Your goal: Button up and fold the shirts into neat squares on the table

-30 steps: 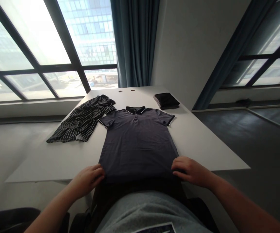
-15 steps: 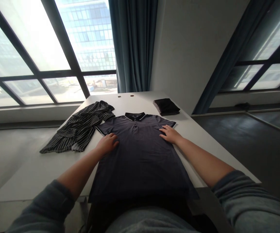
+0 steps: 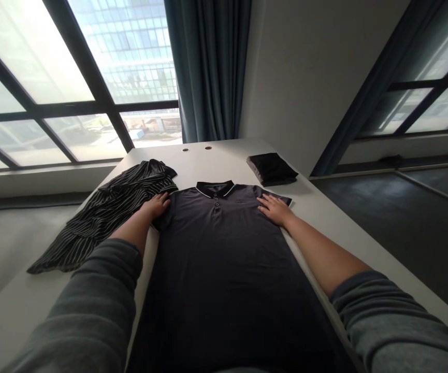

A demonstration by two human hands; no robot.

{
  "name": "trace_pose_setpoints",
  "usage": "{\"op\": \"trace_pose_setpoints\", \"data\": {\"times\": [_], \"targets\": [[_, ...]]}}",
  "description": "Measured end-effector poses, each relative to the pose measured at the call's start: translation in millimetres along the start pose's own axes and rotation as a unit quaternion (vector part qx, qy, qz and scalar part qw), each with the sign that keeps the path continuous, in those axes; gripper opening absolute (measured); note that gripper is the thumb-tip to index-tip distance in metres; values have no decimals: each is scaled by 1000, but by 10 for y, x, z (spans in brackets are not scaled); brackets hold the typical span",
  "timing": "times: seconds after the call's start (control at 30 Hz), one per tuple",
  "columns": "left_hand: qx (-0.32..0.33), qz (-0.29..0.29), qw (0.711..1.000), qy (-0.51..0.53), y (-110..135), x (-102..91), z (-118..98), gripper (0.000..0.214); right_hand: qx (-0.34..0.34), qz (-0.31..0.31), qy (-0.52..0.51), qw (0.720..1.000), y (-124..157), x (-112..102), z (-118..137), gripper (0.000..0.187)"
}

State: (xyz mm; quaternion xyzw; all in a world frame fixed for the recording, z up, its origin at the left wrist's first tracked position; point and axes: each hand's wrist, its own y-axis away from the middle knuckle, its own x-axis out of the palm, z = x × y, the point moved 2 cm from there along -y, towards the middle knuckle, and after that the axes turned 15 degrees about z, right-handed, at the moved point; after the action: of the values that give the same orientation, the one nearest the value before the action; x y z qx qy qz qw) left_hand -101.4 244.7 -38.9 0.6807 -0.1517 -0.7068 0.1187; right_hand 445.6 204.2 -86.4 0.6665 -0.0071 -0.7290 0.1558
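A dark polo shirt (image 3: 224, 248) with a white-trimmed collar lies flat and face up on the white table (image 3: 324, 217). My left hand (image 3: 155, 205) rests on its left sleeve, fingers stretched out flat. My right hand (image 3: 273, 209) lies flat on the right sleeve and shoulder, fingers spread. Neither hand holds anything. The shirt's hem runs out of view at the bottom.
A black-and-white striped shirt (image 3: 107, 210) lies crumpled to the left of the polo. A folded dark garment (image 3: 272, 168) sits at the far right of the table. Windows and a blue curtain (image 3: 208, 67) stand behind the table, with dark floor to the right.
Both hands have moved from the shirt's hem up to its sleeves. My left hand slid outward onto the left sleeve. The camera has leaned in closer over the table.
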Motion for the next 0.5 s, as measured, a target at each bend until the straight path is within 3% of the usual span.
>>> {"op": "trace_pose_setpoints", "data": {"times": [0.23,0.5], "targets": [[-47,13,999,8,-254,133,280,75,3,-3,0,1000,0,-36,-16,62],[-57,-1,998,-10,-128,18,315,66,24,37,7,999,40,-109,-7,64]]}}
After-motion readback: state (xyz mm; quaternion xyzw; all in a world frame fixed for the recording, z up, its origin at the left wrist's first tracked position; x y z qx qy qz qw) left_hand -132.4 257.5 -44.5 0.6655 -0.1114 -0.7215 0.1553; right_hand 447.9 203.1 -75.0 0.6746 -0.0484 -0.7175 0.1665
